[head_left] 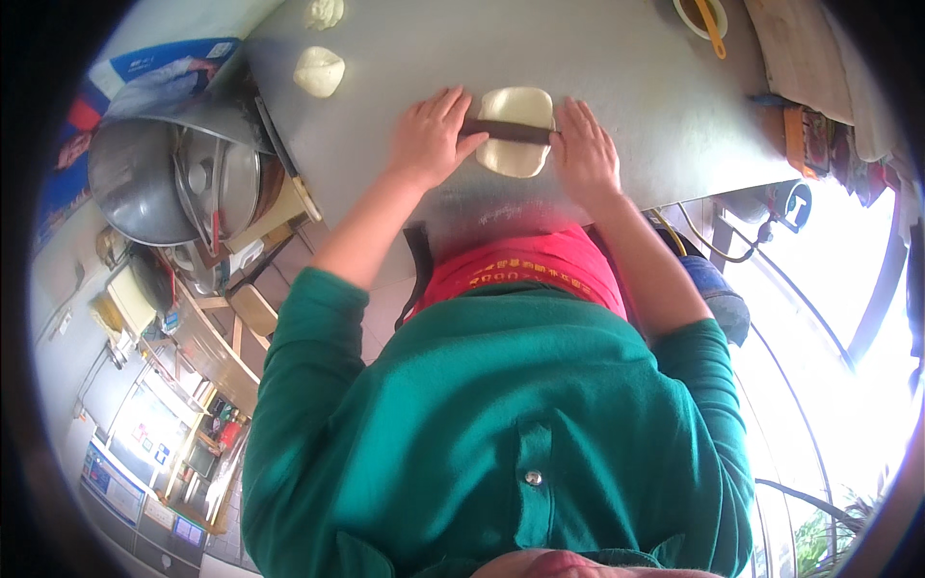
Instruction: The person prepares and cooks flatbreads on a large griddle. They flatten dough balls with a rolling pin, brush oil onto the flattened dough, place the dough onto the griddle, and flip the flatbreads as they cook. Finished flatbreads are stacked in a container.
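A dark rolling pin (517, 133) lies crosswise over a flattened, rounded-rectangular piece of dough (514, 160) on the metal worktop. My left hand (435, 137) is palm down over the pin's left end, its thumb stretched along the pin. Over the right end lies my right hand (587, 152), fingers pointing away from me and partly blurred. Both ends of the pin are hidden beneath my hands. Dough shows on the far and near sides of the pin.
Two dough lumps, a smooth one (319, 72) and another (324, 13), sit at the worktop's (405, 50) far left. A bowl (682, 9) with a yellow-handled utensil (711, 29) stands far right. Large metal pans (137, 180) are left of the worktop; a blue container (712, 285) stands below right.
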The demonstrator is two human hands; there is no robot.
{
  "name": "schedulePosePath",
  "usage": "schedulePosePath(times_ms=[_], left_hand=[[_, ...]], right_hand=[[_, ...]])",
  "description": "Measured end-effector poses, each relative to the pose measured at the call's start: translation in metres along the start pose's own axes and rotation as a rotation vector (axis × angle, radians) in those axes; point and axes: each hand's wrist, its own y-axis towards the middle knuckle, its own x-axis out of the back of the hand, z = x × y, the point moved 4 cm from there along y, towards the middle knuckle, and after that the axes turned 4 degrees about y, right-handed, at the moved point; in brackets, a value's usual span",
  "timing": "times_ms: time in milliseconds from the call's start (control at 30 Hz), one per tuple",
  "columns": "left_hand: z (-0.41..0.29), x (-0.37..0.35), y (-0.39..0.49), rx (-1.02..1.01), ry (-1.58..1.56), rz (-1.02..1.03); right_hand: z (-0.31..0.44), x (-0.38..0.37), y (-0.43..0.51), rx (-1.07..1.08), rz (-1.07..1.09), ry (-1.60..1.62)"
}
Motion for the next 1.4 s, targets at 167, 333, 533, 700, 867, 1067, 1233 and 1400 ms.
schedulePosePath(times_ms=[167, 333, 533, 700, 867, 1067, 1233, 1400], left_hand=[[0.022, -0.039, 0.041, 0.011, 0.004, 0.072], [0.046, -0.056, 0.094, -0.017, 0.093, 0.024], [0.059, -0.062, 0.137, -0.006, 0.173, -0.064], [0.051, -0.060, 0.112, 0.049, 0.146, -0.126], [0.013, -0.030, 0.024, -0.029, 0.055, 0.055], [0.044, -0.047, 0.069, 0.144, -0.121, 0.037], [0.039, -0.055, 0.035, -0.045, 0.085, -0.049], [0.020, -0.041, -0.010, -0.075, 0.056, 0.097]], right_hand=[[-0.030, -0.034, 0.034, 0.050, -0.141, -0.265], [-0.033, -0.018, 0.083, -0.013, -0.133, -0.327], [-0.046, -0.006, 0.125, 0.045, -0.361, -0.264], [-0.047, -0.018, 0.101, 0.113, -0.483, -0.371], [-0.015, -0.037, 0.005, 0.064, -0.312, -0.083], [-0.037, -0.020, 0.061, 0.017, -0.484, -0.201], [-0.035, -0.048, 0.024, 0.067, -0.442, -0.273], [-0.016, -0.055, -0.017, 0.085, -0.332, -0.254]])
